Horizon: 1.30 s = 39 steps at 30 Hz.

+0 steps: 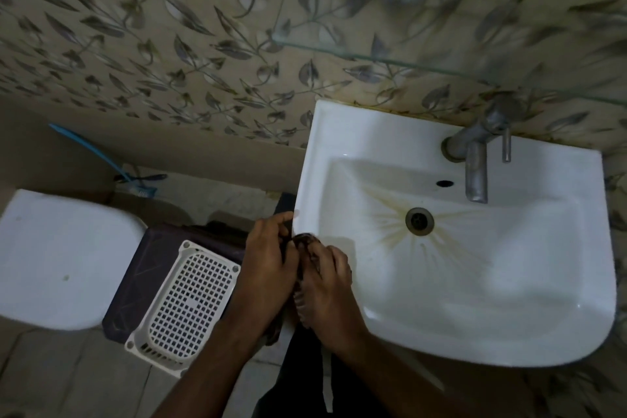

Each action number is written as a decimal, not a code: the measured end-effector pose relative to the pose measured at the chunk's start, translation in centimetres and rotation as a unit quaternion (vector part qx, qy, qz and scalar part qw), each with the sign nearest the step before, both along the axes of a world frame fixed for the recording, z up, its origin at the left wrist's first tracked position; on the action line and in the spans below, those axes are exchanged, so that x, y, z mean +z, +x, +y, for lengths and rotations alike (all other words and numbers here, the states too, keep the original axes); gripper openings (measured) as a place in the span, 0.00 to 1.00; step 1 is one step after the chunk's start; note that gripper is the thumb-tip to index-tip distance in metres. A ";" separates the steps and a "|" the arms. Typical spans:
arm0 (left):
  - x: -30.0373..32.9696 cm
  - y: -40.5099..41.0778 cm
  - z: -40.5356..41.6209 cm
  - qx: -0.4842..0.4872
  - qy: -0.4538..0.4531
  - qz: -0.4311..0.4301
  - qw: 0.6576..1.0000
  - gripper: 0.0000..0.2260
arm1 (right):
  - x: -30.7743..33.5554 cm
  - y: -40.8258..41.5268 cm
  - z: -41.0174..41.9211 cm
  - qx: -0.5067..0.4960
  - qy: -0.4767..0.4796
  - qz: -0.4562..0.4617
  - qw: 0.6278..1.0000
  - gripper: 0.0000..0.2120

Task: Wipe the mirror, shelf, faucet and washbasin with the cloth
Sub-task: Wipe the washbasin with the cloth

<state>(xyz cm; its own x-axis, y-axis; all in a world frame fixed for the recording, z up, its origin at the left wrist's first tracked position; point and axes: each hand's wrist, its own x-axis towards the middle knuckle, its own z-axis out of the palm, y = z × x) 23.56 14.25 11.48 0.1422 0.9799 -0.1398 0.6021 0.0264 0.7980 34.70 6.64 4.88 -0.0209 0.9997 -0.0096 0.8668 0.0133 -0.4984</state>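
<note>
Cloth (307,248): dark, bunched between your hands at the washbasin's (475,282) 9 o'clock rim.
Left hand (268,258): fingers gripping cloth.
Right hand (327,285): fingers clasping cloth.
Faucet (475,166): washbasin's 1 o'clock.

Dim, flat light is filling the room, and colours are looking muted. The white washbasin (509,282) to the right of the gripping hands is catching the most light, with a soft sheen along its rim. The forearms below the grip are sinking into shadow. Wide-angle distortion is bending the glass shelf (441,66) above, and motion blur is softening the wall tiles (169,44).
</note>
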 end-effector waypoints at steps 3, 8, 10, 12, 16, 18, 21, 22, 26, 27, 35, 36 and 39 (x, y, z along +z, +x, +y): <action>-0.1 0.1 1.2 0.002 0.000 0.006 1.000 0.19 | 0.5 -0.6 3.6 -0.049 0.001 0.079 0.996 0.23; 0.3 0.6 3.8 -0.003 -0.014 0.013 1.000 0.20 | 0.2 -0.6 8.4 -0.117 0.014 0.043 0.992 0.27; 0.4 0.6 4.6 -0.006 -0.016 0.015 1.000 0.20 | 0.3 -1.0 7.5 -0.115 0.009 0.039 0.993 0.29; 0.4 0.4 4.9 -0.014 -0.011 0.019 1.000 0.21 | 0.3 -1.3 5.4 -0.099 0.022 0.035 0.994 0.31; -0.2 0.1 4.5 -0.020 -0.029 0.017 0.999 0.21 | 0.0 -1.4 5.0 -0.107 0.031 0.055 0.992 0.28; -0.3 0.0 4.3 -0.016 -0.029 0.015 0.999 0.21 | 0.1 -1.3 7.7 -0.144 0.023 0.061 0.987 0.26; -0.3 -0.3 4.4 -0.029 -0.029 0.007 0.999 0.20 | 0.2 -0.4 12.6 -0.220 0.035 0.070 0.972 0.22; -0.3 -0.3 4.4 -0.039 -0.032 -0.003 0.999 0.20 | 0.2 -0.1 13.5 -0.234 0.037 0.069 0.969 0.22; 0.1 0.4 4.7 -0.072 -0.012 -0.009 0.997 0.20 | 0.7 0.0 10.4 -0.223 0.031 0.130 0.966 0.24; 0.3 0.6 4.7 -0.076 -0.007 -0.007 0.997 0.21 | 0.8 0.0 8.6 -0.216 0.019 0.163 0.962 0.24; 0.2 2.2 4.7 -0.113 0.007 0.021 0.993 0.21 | -0.7 0.3 5.5 -0.219 -0.074 0.295 0.927 0.25; 0.3 2.4 4.7 -0.112 0.012 0.025 0.993 0.20 | -1.0 0.5 7.0 -0.243 -0.077 0.321 0.912 0.25; 0.4 2.8 4.7 -0.105 0.009 0.031 0.994 0.19 | -0.9 2.1 11.6 -0.299 -0.071 0.327 0.894 0.28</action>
